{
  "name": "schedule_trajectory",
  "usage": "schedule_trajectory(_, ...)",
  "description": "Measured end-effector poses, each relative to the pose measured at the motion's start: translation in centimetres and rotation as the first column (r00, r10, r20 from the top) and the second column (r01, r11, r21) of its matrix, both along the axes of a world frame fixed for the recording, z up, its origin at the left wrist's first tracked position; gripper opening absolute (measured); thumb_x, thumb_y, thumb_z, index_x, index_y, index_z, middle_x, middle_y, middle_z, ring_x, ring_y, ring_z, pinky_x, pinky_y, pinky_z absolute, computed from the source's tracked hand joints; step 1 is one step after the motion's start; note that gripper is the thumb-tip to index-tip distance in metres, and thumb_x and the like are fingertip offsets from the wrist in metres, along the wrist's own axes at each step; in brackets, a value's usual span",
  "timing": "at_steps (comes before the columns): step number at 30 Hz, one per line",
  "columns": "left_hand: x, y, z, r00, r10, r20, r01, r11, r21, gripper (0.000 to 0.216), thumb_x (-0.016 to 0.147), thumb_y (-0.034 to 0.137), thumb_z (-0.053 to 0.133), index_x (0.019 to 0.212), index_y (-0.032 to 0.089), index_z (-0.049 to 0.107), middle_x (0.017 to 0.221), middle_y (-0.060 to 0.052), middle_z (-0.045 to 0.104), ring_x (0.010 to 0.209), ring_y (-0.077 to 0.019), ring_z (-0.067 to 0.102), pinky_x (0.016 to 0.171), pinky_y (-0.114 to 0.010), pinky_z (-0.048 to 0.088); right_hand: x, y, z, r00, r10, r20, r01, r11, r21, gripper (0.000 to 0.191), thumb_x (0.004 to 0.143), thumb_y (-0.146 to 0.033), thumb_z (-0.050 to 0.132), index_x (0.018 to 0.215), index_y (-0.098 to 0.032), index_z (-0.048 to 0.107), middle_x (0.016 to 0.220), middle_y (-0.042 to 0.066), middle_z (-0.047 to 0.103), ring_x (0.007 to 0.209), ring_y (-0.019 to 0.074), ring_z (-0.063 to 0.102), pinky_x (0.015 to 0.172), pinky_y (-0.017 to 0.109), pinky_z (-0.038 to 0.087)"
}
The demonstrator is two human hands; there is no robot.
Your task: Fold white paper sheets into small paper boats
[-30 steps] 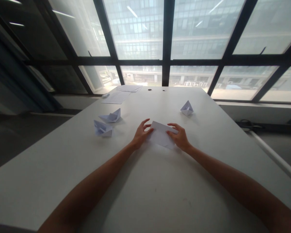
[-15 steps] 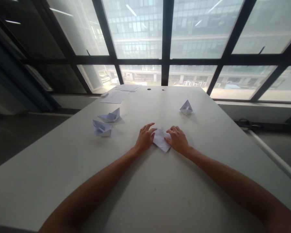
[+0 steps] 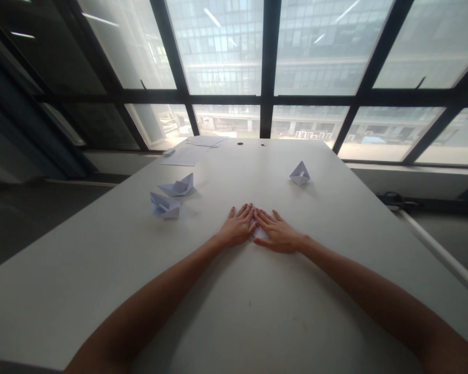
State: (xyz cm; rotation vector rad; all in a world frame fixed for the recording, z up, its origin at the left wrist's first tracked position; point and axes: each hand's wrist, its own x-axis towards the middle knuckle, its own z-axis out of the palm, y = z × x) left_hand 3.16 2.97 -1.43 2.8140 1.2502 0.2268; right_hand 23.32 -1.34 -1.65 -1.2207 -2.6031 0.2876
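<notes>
A folded piece of white paper (image 3: pixel 261 233) lies on the white table, mostly covered by my hands. My left hand (image 3: pixel 237 225) rests flat over its left side, fingers stretched out. From the right, my right hand (image 3: pixel 277 232) presses down flat on the paper, its fingers spread and the fingertips close to those of the left. Between the two hands only a small part of the paper shows, so its full shape is hidden.
Two paper boats, one (image 3: pixel 178 185) behind the other (image 3: pixel 164 205), sit to the left. A third paper boat (image 3: pixel 300 174) stands at the right. Flat paper sheets (image 3: pixel 185 155) and a small whitish object (image 3: pixel 168 152) lie at the far left of the table (image 3: pixel 234 311).
Both hands have gone from holding the paper's sides with bent fingers to lying flat on it, closer together. More of the paper is covered now. The paper boats have stayed put.
</notes>
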Motion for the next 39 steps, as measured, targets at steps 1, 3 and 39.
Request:
schedule_trajectory(1, 0.0, 0.0, -0.1, 1.000, 0.020, 0.004, -0.020, 1.000, 0.002, 0.057, 0.101, 0.042, 0.029, 0.152, 0.016, 0.033, 0.160, -0.016, 0.026, 0.149, -0.0317, 0.019, 0.115, -0.062, 0.016, 0.0, 0.0, 0.0, 1.000, 0.003, 0.000, -0.003, 1.000, -0.002, 0.090, 0.092, -0.070, 0.036, 0.158, -0.013, 0.012, 0.162, 0.015, 0.011, 0.151, 0.0289, 0.010, 0.121, 0.054, 0.005)
schedule_trajectory(3, 0.1, 0.1, -0.4, 0.998, 0.066, 0.015, -0.067, 0.998, 0.005, 0.061, 0.100, 0.046, 0.030, 0.152, 0.013, 0.032, 0.160, -0.019, 0.025, 0.149, -0.0334, 0.019, 0.115, -0.064, 0.015, 0.0, 0.0, 0.1, 1.000, 0.008, -0.004, -0.008, 1.000, 0.001, 0.093, 0.091, -0.072, 0.037, 0.158, -0.013, 0.013, 0.162, 0.015, 0.014, 0.151, 0.0286, 0.011, 0.121, 0.053, 0.005)
schedule_trajectory(39, 0.4, -0.2, 1.2, 0.716, 0.066, 0.695, -0.101, 0.995, 0.010, 0.034, 0.089, 0.013, 0.049, 0.120, 0.017, 0.062, 0.120, -0.008, 0.062, 0.112, -0.0205, 0.059, 0.104, -0.035, 0.046, -0.1, 0.1, 1.1, 0.946, -0.064, -0.316, 0.094, 0.992, 0.081, 0.051, 0.090, -0.045, 0.060, 0.135, -0.023, 0.057, 0.136, 0.012, 0.061, 0.129, 0.0273, 0.053, 0.113, 0.050, 0.031)
